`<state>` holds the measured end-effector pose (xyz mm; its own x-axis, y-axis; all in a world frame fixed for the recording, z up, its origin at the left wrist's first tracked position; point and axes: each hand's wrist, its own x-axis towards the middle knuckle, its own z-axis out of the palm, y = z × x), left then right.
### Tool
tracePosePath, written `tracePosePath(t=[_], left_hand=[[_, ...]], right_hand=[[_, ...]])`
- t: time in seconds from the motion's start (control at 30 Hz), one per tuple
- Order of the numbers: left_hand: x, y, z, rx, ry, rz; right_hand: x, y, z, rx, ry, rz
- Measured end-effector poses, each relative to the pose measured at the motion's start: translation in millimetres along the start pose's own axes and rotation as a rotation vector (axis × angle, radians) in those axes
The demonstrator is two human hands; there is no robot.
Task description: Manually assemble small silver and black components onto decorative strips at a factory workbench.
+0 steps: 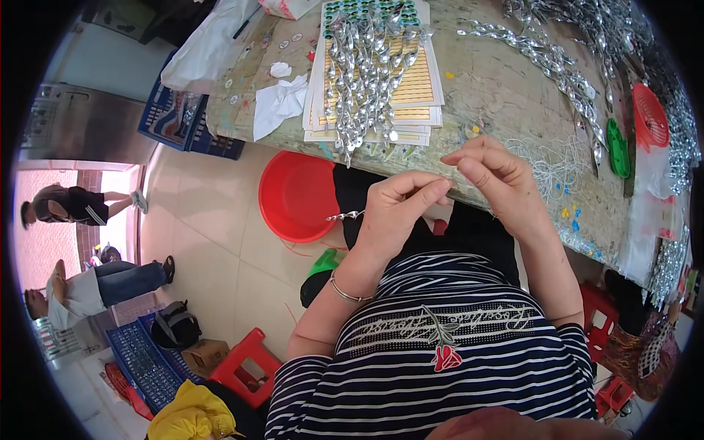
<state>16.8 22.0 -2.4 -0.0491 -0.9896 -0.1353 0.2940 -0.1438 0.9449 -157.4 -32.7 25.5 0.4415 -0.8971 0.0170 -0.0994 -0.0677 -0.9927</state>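
My left hand is closed in a pinch just off the table's front edge. A silver twisted spiral strip sticks out on its left side; the rest is hidden by the hand. To its right, my right hand has thumb and fingertips brought together, and anything fine between them is too small to make out. The fingertips of both hands are close but apart. Beyond them, a bunch of silver spiral strips lies on a stack of printed sheets. White thread lies tangled beside my right hand.
More silver spirals spread over the worn table at the far right, near a green plastic piece and a red basket. Crumpled tissue lies at left. A red basin stands below the table edge. People are at the doorway.
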Motion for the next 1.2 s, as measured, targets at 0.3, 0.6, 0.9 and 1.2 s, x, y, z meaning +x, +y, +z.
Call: tracePosePath(t=[0.3, 0.6, 0.9, 1.2], left_hand=[[-1.1, 0.6, 1.9, -0.011, -0.025, -0.029], [-2.4, 2.7, 5.0, 0.02, -0.104, -0.038], [-2.7, 2.4, 2.4, 0.029, -0.152, -0.085], [-4.0, 1.2, 2.5, 0.051, -0.091, -0.132]], right_hand=[[-12.6, 6.3, -8.6, 0.17, -0.048, 0.124], [-15.7, 7.8, -7.4, 0.326, -0.101, 0.212], [-13.7, 10.6, -8.0, 0.366, -0.146, 0.211], [-12.5, 7.0, -4.7, -0.527, 0.038, -0.313]])
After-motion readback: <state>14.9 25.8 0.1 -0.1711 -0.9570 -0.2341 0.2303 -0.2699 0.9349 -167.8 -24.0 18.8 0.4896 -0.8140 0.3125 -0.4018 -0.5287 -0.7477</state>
